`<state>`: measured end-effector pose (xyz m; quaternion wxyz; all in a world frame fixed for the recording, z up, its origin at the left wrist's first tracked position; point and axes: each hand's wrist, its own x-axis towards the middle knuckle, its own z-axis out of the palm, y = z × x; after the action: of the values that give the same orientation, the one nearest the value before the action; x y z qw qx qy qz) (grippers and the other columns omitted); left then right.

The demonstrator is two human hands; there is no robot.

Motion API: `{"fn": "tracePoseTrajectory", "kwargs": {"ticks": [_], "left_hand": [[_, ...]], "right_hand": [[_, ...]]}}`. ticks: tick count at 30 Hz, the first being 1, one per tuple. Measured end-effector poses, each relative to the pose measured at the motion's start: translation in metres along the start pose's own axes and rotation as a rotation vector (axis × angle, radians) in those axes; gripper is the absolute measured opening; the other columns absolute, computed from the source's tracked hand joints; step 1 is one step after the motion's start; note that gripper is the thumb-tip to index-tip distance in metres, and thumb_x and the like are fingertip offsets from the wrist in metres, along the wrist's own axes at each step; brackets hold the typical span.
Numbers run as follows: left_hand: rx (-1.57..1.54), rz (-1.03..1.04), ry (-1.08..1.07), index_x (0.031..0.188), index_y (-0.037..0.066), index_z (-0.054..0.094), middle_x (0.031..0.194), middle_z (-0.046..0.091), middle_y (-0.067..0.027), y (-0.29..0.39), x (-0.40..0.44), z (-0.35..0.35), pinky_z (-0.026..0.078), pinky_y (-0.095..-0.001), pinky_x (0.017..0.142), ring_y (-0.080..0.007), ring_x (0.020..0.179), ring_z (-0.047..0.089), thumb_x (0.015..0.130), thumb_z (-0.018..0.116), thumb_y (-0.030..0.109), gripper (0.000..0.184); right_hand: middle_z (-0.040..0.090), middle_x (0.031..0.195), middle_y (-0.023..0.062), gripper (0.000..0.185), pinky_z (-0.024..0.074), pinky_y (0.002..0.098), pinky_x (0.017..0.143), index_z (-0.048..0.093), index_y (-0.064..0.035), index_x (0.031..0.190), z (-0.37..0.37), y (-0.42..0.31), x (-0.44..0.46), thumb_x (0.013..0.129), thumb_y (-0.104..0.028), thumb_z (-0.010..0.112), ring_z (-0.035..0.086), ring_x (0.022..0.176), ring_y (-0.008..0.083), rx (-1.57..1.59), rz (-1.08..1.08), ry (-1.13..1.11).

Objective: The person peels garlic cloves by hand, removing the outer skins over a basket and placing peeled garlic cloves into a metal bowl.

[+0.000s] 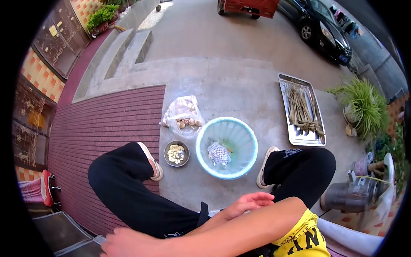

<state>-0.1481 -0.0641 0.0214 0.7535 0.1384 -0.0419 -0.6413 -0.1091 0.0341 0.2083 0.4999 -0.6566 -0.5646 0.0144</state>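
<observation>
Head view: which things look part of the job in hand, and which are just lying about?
Likely part of the job, grouped in front of the person:
- plastic bag of garlic
- metal bowl of cloves
- blue basket

Probably just lying about:
- tray of brown stalks
- potted plant
- black car

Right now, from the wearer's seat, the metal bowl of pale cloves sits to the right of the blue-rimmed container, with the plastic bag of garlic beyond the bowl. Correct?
Wrong side: the head view shows the metal bowl of pale cloves to the left of the blue-rimmed container. The plastic bag of garlic is beyond the bowl, as you said.
</observation>
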Motion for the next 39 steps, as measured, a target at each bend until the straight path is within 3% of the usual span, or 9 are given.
{"fn": "tracePoseTrajectory", "kwargs": {"ticks": [1, 3, 5, 7, 16, 19, 39], "left_hand": [[-0.08, 0.132, -0.021, 0.126, 0.001, 0.049, 0.116, 0.061, -0.0116, -0.001, -0.004, -0.005, 0.049, -0.0326, 0.089, -0.0187, 0.105, 0.061, 0.089, 0.062, 0.018, 0.043], [-0.125, 0.134, -0.115, 0.122, 0.001, 0.05, 0.114, 0.061, -0.011, -0.002, 0.0, 0.004, 0.048, -0.0323, 0.088, -0.0174, 0.104, 0.06, 0.09, 0.06, 0.016, 0.036], [-0.146, 0.129, -0.213, 0.117, 0.001, 0.052, 0.112, 0.06, -0.0104, -0.009, 0.007, 0.014, 0.048, -0.0319, 0.087, -0.0162, 0.102, 0.06, 0.091, 0.058, 0.014, 0.03], [-0.453, 0.253, -0.288, 0.111, 0.001, 0.053, 0.099, 0.061, -0.007, -0.026, 0.008, 0.02, 0.048, -0.0288, 0.079, -0.0135, 0.088, 0.061, 0.092, 0.057, 0.014, 0.023], [-0.236, 0.139, -0.115, 0.11, 0.002, 0.053, 0.098, 0.061, -0.0066, -0.011, -0.005, 0.013, 0.048, -0.0284, 0.078, -0.0132, 0.088, 0.06, 0.092, 0.058, 0.014, 0.022], [-0.212, 0.129, -0.092, 0.109, 0.002, 0.053, 0.098, 0.061, -0.0064, -0.009, -0.004, 0.012, 0.048, -0.0282, 0.078, -0.0131, 0.088, 0.06, 0.092, 0.058, 0.015, 0.022], [-0.149, 0.057, -0.034, 0.106, 0.002, 0.053, 0.096, 0.061, -0.0055, -0.012, 0.004, 0.019, 0.048, -0.0271, 0.078, -0.0124, 0.088, 0.06, 0.092, 0.058, 0.016, 0.02]], "right_hand": [[0.066, 0.07, 0.0134, 0.012, 0.0514, 0.0418, 0.054, 0.065, -0.0056, 0.072, 0.01, 0.001, 0.003, 0.071, -0.016, 0.06, 0.066, 0.067, 0.0314, -0.009, -0.005, 0.003], [0.067, 0.068, 0.0108, 0.012, 0.0509, 0.0405, 0.053, 0.067, -0.0063, 0.069, 0.022, -0.005, 0.015, 0.072, -0.017, 0.061, 0.066, 0.065, 0.0292, -0.041, -0.001, -0.092], [0.068, 0.071, 0.01, 0.012, 0.0506, 0.0392, 0.053, 0.068, -0.0065, 0.071, 0.037, -0.012, 0.03, 0.072, -0.017, 0.062, 0.067, 0.066, 0.0276, -0.116, -0.074, -0.02], [0.068, 0.07, 0.0096, 0.011, 0.0501, 0.038, 0.053, 0.068, -0.0072, 0.07, 0.038, -0.022, 0.043, 0.071, -0.017, 0.062, 0.067, 0.066, 0.0262, -0.157, -0.183, 0.081], [0.064, 0.065, 0.0053, 0.015, 0.0464, 0.0377, 0.058, 0.063, -0.0085, 0.068, 0.022, -0.005, 0.008, 0.074, -0.022, 0.059, 0.063, 0.064, 0.0245, -0.312, -0.2, 0.076], [0.062, 0.066, 0.0042, 0.014, 0.045, 0.0367, 0.058, 0.061, -0.0092, 0.068, 0.018, 0.003, 0.0, 0.073, -0.022, 0.059, 0.062, 0.066, 0.0218, -0.351, -0.053, 0.028], [0.062, 0.065, 0.0034, 0.018, 0.0443, 0.0345, 0.06, 0.061, -0.0081, 0.069, 0.031, 0.002, -0.024, 0.08, -0.021, 0.055, 0.061, 0.064, 0.0214, -0.395, -0.153, 0.028]]}}
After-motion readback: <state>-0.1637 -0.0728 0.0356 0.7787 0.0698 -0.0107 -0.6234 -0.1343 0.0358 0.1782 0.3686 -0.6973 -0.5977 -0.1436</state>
